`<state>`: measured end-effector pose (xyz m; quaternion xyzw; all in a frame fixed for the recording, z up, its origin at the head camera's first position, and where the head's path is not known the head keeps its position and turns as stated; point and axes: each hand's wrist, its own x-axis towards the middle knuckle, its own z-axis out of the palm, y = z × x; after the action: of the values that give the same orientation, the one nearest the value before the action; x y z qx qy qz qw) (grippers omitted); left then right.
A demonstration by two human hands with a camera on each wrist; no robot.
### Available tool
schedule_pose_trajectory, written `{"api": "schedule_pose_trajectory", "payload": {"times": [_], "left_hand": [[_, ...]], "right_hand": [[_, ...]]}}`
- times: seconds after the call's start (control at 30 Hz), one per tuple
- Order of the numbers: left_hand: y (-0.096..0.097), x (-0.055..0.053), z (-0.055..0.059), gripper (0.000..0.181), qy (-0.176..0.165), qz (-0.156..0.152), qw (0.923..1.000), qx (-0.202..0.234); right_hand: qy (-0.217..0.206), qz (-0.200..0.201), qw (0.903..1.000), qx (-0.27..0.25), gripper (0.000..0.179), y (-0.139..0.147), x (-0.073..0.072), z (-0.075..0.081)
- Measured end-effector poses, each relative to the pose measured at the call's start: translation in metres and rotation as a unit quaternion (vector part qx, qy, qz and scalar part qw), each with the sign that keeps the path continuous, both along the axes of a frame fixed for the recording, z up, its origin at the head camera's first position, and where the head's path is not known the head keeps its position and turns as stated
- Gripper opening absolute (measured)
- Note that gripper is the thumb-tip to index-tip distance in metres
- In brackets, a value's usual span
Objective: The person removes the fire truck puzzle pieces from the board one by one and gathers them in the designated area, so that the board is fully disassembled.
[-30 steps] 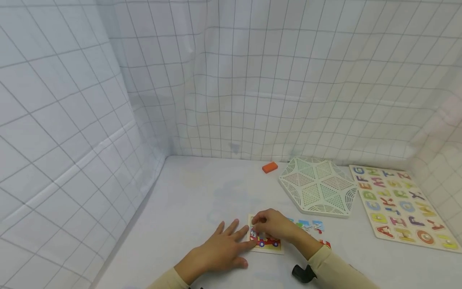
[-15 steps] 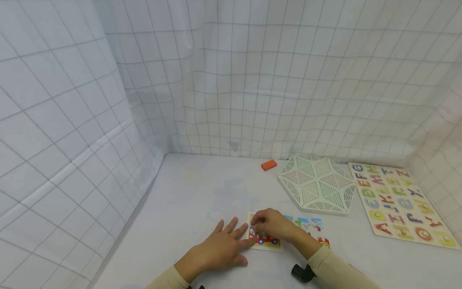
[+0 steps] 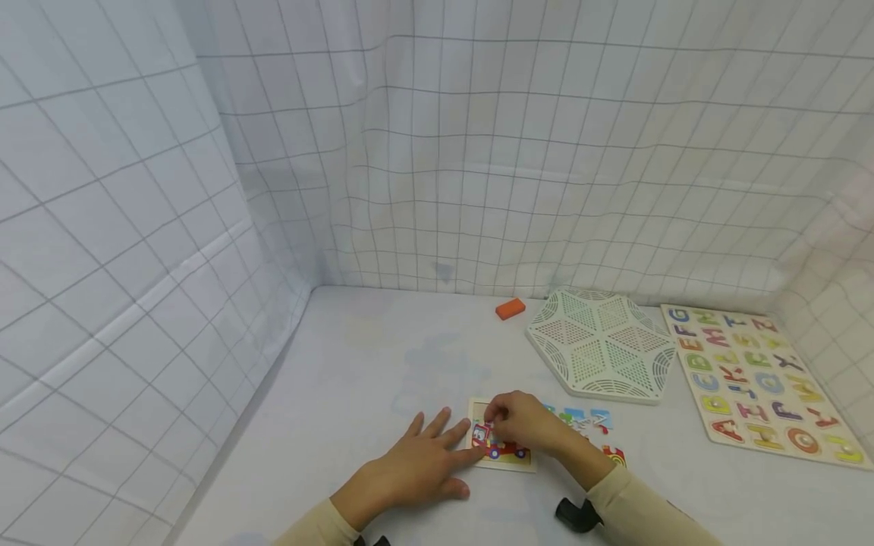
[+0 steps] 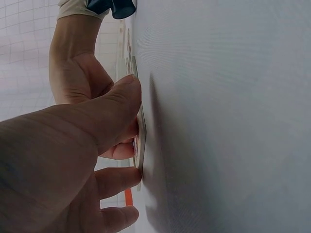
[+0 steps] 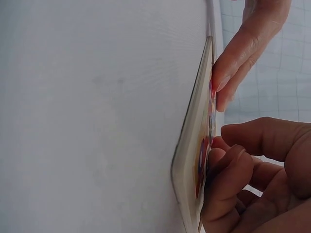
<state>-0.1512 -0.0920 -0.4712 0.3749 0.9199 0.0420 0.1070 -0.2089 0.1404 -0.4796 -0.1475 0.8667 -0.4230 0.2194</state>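
A small wooden jigsaw board (image 3: pixel 501 465) with a red vehicle picture lies on the white table, in front of both hands in the head view. My left hand (image 3: pixel 425 464) is spread flat, its fingertips resting on the board's left edge and surface. My right hand (image 3: pixel 524 425) bends over the board's upper right part, fingers curled and thumb close to them, pinching a puzzle piece that the fingers mostly hide. In the right wrist view, the right fingers (image 5: pixel 233 170) touch the board's face. The left wrist view has the left thumb (image 4: pixel 124 94) beside the board's edge.
Loose puzzle pieces (image 3: pixel 601 419) lie right of the board, with a red piece (image 3: pixel 614 455) by the right forearm. Behind stand a white hexagonal perforated board (image 3: pixel 601 345) and an orange block (image 3: pixel 510 308). An alphabet board (image 3: pixel 758 387) lies far right; a black object (image 3: pixel 576 516) is under the right sleeve.
My right hand has shifted slightly to the right over the board, uncovering more of the vehicle's front. The left hand stays in place. The head view has tilted a little.
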Motion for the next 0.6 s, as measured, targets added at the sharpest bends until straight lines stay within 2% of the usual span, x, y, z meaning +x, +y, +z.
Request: {"api": "schedule_pose_trajectory", "payload": {"times": [0.37, 0.6], "left_hand": [[0.0003, 0.0004, 0.0011, 0.058, 0.007, 0.000, 1.0000, -0.006], [0.0010, 0.0011, 0.0012, 0.059, 0.008, -0.001, 0.9999, -0.008]], "right_hand": [[0.008, 0.001, 0.9999, -0.009, 0.021, -0.0007, 0.0024, 0.0057], [0.039, 0.005, 0.9989, 0.024, 0.022, -0.0034, 0.0038, 0.0050]]}}
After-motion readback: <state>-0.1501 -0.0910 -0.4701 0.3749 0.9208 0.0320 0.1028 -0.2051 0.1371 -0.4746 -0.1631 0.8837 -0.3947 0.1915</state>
